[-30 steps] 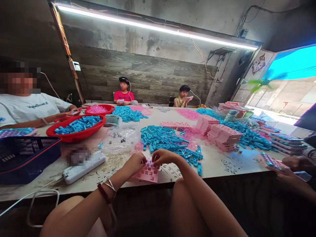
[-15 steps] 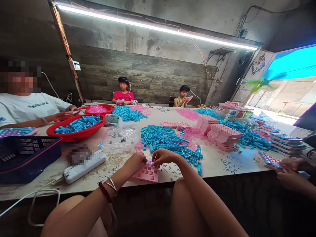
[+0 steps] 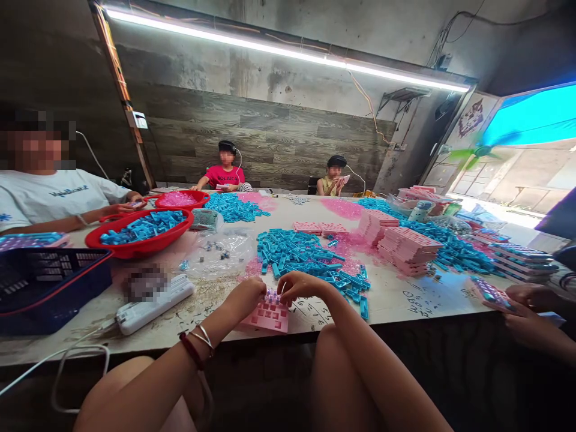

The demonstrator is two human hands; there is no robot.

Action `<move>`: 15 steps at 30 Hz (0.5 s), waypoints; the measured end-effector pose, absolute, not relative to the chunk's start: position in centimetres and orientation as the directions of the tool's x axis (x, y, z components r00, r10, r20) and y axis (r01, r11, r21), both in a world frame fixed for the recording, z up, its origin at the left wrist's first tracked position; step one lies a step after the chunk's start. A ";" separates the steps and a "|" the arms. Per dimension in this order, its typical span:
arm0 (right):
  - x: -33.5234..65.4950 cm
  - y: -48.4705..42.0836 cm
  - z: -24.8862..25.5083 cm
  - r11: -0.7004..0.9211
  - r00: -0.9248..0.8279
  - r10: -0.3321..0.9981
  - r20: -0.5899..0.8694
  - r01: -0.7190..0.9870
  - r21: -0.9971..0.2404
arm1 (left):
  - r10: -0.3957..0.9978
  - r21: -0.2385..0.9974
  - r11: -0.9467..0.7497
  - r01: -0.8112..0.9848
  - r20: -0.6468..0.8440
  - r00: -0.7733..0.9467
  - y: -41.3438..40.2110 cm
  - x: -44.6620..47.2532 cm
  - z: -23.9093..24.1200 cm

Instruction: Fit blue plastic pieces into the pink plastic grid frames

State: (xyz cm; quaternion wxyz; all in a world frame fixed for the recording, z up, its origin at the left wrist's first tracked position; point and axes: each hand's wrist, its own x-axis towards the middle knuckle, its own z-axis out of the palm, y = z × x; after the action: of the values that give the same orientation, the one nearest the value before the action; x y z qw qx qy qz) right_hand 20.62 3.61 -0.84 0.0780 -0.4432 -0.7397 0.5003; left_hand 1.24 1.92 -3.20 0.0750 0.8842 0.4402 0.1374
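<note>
A pink plastic panel with rows of square holes point(image 3: 269, 318) lies at the table's near edge, its far end between my hands. My left hand point(image 3: 246, 300) is at its far left corner, fingers bent and pinched together; what they hold is hidden. At the far right corner is my right hand point(image 3: 297, 287), thumb and fingertips closed over the panel, on something too small to make out. Small clear pieces show in the panel's far rows. Just beyond my hands spreads a pile of blue plastic pieces point(image 3: 292, 252), with tiny pink pieces point(image 3: 355, 264) around it.
On the left are a dark blue basket point(image 3: 54, 300), a white power strip point(image 3: 155, 305) and a red basin point(image 3: 180, 231) of blue pieces. Stacked pink panels point(image 3: 407, 243) stand to the right. Co-workers sit around the table; one co-worker's hands point(image 3: 531, 312) hold a filled panel.
My hands stay at the panel's far end with barely any movement. Across the table, the co-worker in the pink shirt has stretched an arm toward the left basin.
</note>
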 end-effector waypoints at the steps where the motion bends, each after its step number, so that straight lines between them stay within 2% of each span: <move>1: 20.6 3.6 -0.9 0.106 -0.596 0.732 -0.329 0.577 -0.810 | 0.796 0.223 -0.605 0.764 0.166 0.582 1.9 1.3 -3.2; 10: 20.6 3.7 -0.8 0.120 -0.599 0.730 -0.329 0.587 -0.801 | 0.769 -0.052 -0.631 0.774 0.090 0.633 1.1 1.5 -2.9; 15: 20.6 3.7 -0.9 0.136 -0.600 0.731 -0.325 0.595 -0.792 | 0.756 -0.116 -0.640 0.759 0.083 0.650 0.7 1.6 -2.3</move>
State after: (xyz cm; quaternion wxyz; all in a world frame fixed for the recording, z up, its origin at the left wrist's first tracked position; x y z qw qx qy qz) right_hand 20.64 3.69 -0.87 0.0699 -0.4419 -0.7502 0.4868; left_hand 1.61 0.71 -2.34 -0.0701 0.9055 0.4182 0.0134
